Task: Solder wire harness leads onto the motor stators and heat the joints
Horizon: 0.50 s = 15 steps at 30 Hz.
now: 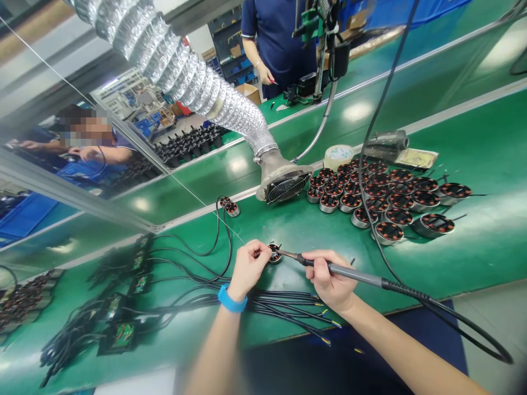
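Note:
My right hand [329, 280] is closed round the grip of a soldering iron [349, 271], whose tip reaches left to a small round motor stator [275, 254] on the green bench. My left hand [247, 267], with a blue wristband, is pinched beside that stator; its fingers appear to hold a thin solder wire that runs up to the left. Bundles of black cables [284, 304] with stripped ends lie just below both hands.
A silver flexible duct ends in a fume fan [285, 185] above the stator. Several wound stators [382, 200] sit at the right, one more [231, 208] at centre. Circuit boards with cables [123, 307] lie left. A person in blue [274, 38] works at the far bench.

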Motion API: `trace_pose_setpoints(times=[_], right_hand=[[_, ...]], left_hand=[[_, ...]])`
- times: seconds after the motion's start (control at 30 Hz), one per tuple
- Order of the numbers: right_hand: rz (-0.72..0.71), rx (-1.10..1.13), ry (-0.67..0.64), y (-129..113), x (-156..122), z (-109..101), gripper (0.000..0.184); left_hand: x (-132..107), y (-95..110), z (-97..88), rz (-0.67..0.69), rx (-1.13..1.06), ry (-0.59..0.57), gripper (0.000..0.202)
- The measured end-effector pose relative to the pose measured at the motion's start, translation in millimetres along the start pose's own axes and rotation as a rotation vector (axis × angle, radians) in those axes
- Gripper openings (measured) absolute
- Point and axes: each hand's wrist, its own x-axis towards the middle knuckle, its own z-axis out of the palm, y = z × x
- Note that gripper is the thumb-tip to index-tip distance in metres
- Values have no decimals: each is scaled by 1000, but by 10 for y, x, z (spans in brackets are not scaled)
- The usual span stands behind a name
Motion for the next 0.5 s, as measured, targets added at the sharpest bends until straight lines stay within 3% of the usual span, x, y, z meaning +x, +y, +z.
trace_pose_setpoints(times=[0.27,0.5], right_hand=[[-58,-11,-57,2,39,6,17],[44,88,-64,-20,18,22,18]], left_hand=[[6,16,-4,-10,-28,-4,22],[1,0,-3,-9,-28,-2,23]])
